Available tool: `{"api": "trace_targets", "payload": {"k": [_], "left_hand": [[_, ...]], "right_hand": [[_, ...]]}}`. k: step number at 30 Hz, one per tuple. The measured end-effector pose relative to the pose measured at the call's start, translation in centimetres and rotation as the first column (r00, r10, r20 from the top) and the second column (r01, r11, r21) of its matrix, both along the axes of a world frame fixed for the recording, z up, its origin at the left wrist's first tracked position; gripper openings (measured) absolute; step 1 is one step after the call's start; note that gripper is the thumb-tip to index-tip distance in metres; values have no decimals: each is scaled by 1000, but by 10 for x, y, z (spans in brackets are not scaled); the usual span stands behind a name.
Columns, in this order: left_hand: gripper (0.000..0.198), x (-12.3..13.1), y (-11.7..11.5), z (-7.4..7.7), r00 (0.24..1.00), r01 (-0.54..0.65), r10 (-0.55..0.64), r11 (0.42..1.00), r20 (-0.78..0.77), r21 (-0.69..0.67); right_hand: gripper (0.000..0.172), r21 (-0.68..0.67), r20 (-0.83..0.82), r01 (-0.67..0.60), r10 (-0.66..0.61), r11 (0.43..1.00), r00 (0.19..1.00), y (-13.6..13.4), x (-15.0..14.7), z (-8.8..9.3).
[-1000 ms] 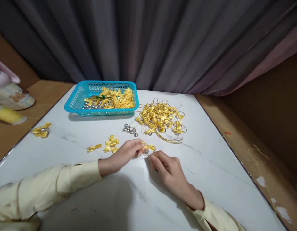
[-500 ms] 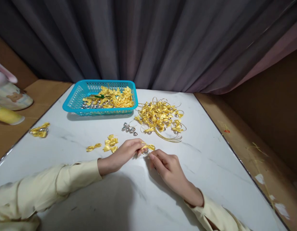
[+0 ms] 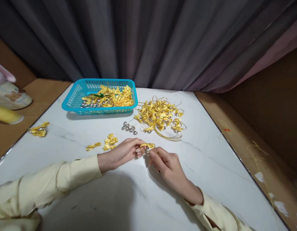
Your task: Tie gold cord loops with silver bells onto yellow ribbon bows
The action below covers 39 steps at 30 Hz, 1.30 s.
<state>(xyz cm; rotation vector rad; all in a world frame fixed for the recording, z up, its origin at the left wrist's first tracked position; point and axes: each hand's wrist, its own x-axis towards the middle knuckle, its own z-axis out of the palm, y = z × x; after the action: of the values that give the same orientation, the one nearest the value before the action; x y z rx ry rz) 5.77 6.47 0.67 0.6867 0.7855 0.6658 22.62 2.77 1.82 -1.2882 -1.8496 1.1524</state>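
Observation:
Between my two hands, just above the white marbled table, is a yellow ribbon bow [image 3: 148, 145] with a gold cord loop. My left hand [image 3: 129, 150] pinches its left side between thumb and fingers. At its lower right, my right hand [image 3: 166, 163] is closed, thumb against forefinger, at the cord under the bow; the exact spot is too small to make out. Left of my left hand lie loose yellow bows [image 3: 111, 141] and a single bow [image 3: 93, 146]. Several silver bells [image 3: 129, 127] sit beyond my fingers.
A blue basket [image 3: 102, 111] at the back holds yellow bows, bells and gold cords. To its right is a heap of bows with bells and cords [image 3: 159, 114]. Another small bundle of bows [image 3: 40, 129] lies at the left edge. A bottle-like container [image 3: 15, 96] stands far left.
The bow has tilted slightly between my fingers, and its cord loop shows less below it. My hands have stayed nearly in place.

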Motion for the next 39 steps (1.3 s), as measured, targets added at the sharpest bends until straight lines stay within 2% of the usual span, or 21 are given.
{"api": "trace_targets", "payload": {"k": [3, 13, 26, 32, 39], "left_hand": [[16, 1, 1, -5, 999, -7, 10, 996, 35, -84], [16, 0, 1, -4, 999, -26, 29, 995, 29, -98], [20, -1, -1, 1, 999, 33, -32, 999, -39, 36], [21, 0, -2, 2, 999, 34, -32, 998, -38, 57], [21, 0, -2, 6, 987, 59, -37, 988, -155, 142]], "right_hand": [[33, -11, 1, -3, 3, 1000, 1000, 0, 0, -1], [33, -15, 24, -9, 9, 1000, 1000, 0, 2, -3], [31, -25, 48, -24, 25, 999, 999, 0, 2, -1], [30, -14, 65, -30, 31, 999, 997, 0, 4, 0], [31, -25, 72, -27, 29, 999, 997, 0, 2, -1]]}}
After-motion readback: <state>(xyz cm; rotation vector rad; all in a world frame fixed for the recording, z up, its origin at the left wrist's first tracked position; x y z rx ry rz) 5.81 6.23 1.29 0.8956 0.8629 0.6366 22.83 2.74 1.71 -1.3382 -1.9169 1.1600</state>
